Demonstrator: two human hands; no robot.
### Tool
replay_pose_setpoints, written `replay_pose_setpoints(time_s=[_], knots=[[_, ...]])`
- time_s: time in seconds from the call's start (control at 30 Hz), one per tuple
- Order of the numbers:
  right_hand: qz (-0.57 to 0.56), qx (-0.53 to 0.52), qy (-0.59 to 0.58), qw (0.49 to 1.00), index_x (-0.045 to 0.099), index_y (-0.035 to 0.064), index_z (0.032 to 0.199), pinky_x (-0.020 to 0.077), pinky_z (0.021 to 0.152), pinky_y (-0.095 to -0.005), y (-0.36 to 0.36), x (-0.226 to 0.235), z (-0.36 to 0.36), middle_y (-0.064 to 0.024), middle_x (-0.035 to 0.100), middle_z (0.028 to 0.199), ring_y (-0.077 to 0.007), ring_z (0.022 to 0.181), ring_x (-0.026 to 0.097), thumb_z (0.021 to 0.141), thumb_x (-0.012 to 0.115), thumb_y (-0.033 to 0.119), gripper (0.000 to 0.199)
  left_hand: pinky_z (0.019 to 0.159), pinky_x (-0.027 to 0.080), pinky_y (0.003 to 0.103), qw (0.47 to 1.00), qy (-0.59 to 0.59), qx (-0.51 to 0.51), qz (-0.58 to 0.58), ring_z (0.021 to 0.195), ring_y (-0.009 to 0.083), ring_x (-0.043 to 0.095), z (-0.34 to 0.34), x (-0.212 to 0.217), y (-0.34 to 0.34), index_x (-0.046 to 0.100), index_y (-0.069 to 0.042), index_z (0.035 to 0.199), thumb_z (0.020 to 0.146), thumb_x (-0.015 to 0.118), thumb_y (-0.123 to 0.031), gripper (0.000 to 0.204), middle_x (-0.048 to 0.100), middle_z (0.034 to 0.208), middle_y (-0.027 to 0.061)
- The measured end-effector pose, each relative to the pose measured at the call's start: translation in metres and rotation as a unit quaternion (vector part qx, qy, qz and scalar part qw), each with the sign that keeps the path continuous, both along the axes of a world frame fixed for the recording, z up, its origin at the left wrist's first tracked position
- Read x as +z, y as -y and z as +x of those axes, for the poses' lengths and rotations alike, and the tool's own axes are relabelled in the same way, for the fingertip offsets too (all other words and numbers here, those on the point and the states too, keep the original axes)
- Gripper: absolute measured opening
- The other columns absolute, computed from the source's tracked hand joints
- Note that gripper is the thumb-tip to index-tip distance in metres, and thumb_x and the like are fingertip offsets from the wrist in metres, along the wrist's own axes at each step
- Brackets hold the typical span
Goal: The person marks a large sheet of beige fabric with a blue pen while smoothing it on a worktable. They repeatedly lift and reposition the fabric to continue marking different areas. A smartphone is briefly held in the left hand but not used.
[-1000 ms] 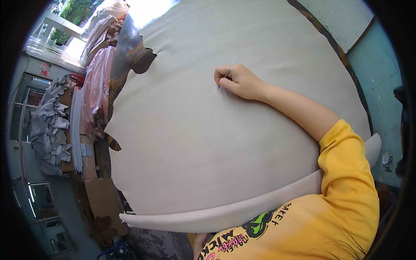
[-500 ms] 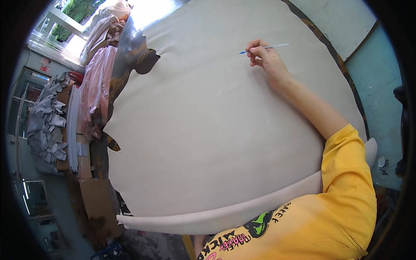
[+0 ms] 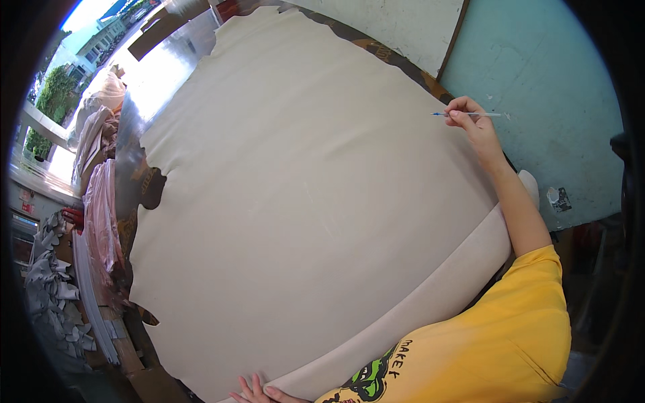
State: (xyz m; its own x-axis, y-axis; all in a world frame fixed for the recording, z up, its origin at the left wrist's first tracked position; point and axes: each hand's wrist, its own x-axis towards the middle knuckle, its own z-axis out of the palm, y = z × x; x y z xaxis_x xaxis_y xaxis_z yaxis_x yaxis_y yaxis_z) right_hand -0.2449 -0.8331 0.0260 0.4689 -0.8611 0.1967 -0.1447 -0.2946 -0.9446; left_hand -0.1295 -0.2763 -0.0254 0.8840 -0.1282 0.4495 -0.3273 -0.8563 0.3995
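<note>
A broad beige leather hide (image 3: 289, 174) lies spread over the table, its outline ragged on the left side. Along the near edge it curves over in a long fold (image 3: 410, 309) beside my body. My right hand (image 3: 478, 131) pinches a thin clear pen refill (image 3: 490, 115) above the hide's right edge, the blue tip pointing left. At the bottom, my left hand (image 3: 259, 391) rests on the near edge of the hide with its fingers spread; its wrist is out of the picture. Faint light marks show on the hide's surface.
Dark, shiny table covering (image 3: 153, 188) shows past the hide's left edge. Pink plastic wrapping (image 3: 101, 208) and a heap of grey scraps (image 3: 50, 289) stand on the left. A pale green board (image 3: 537, 114) borders the right, with a white panel (image 3: 403, 30) at the back.
The view has turned, and the hide appears shifted left and down. My right hand has moved right with the pen refill, toward the hide's edge. My left hand has come into view at the bottom.
</note>
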Motion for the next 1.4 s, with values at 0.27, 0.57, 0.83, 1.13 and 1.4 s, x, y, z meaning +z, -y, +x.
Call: replay_pose_setpoints(time_s=[0.27, 0.57, 0.83, 1.13, 1.4], knots=[[0.089, 0.063, -0.031, 0.994, 0.062, 0.0063, 0.093, 0.0467, 0.087, -0.0249, 0.035, -0.032, 0.017, 0.0006, 0.062, 0.092, -0.0081, 0.088, 0.059, 0.093, 0.058, 0.015, 0.009, 0.119, 0.013, 0.060, 1.000, 0.016, 0.007, 0.016, 0.139, 0.0365, 0.044, 0.009, -0.002, 0.004, 0.078, -0.019, 0.107, 0.102, 0.051, -0.046, 0.038, 0.070, 0.126, 0.0037], [-0.103, 0.070, -0.183, 0.975, 0.062, 0.0039, 0.089, 0.0466, 0.065, -0.0301, 0.043, -0.041, 0.065, -0.0043, 0.067, 0.076, -0.0122, 0.070, 0.061, 0.087, 0.063, 0.021, 0.017, 0.118, 0.015, 0.059, 0.999, 0.025, 0.028, 0.024, 0.134, 0.0372, 0.048, 0.005, -0.003, 0.002, 0.079, -0.018, 0.106, 0.099, 0.055, -0.042, 0.034, 0.071, 0.122, 0.0049], [-0.099, -0.057, -0.152, 0.982, 0.060, 0.0041, 0.086, 0.0480, 0.066, -0.0303, 0.102, -0.047, 0.042, -0.0045, 0.068, 0.076, -0.0132, 0.069, 0.062, 0.089, 0.063, 0.023, 0.019, 0.115, 0.023, 0.059, 0.998, 0.054, 0.000, 0.016, 0.129, 0.0390, 0.051, 0.009, -0.006, 0.002, 0.078, -0.016, 0.104, 0.101, 0.052, -0.041, 0.036, 0.073, 0.117, 0.0059], [-0.122, 0.030, -0.160, 0.979, 0.062, 0.0025, 0.087, 0.0499, 0.066, -0.0323, 0.103, -0.058, 0.095, -0.0079, 0.070, 0.074, -0.0152, 0.072, 0.067, 0.088, 0.063, 0.024, 0.022, 0.113, 0.031, 0.059, 0.997, 0.067, -0.035, 0.027, 0.125, 0.0389, 0.054, 0.012, -0.003, 0.000, 0.078, -0.014, 0.101, 0.103, 0.049, -0.039, 0.037, 0.074, 0.109, 0.0061], [-0.106, 0.085, -0.086, 0.987, 0.063, 0.0028, 0.085, 0.0495, 0.068, -0.0316, 0.080, -0.054, 0.141, -0.0085, 0.069, 0.073, -0.0167, 0.070, 0.065, 0.085, 0.063, 0.026, 0.023, 0.113, 0.034, 0.058, 0.994, 0.100, -0.047, 0.024, 0.114, 0.0343, 0.062, 0.015, -0.001, 0.007, 0.076, -0.008, 0.101, 0.101, 0.052, -0.030, 0.033, 0.073, 0.107, 0.0095]])
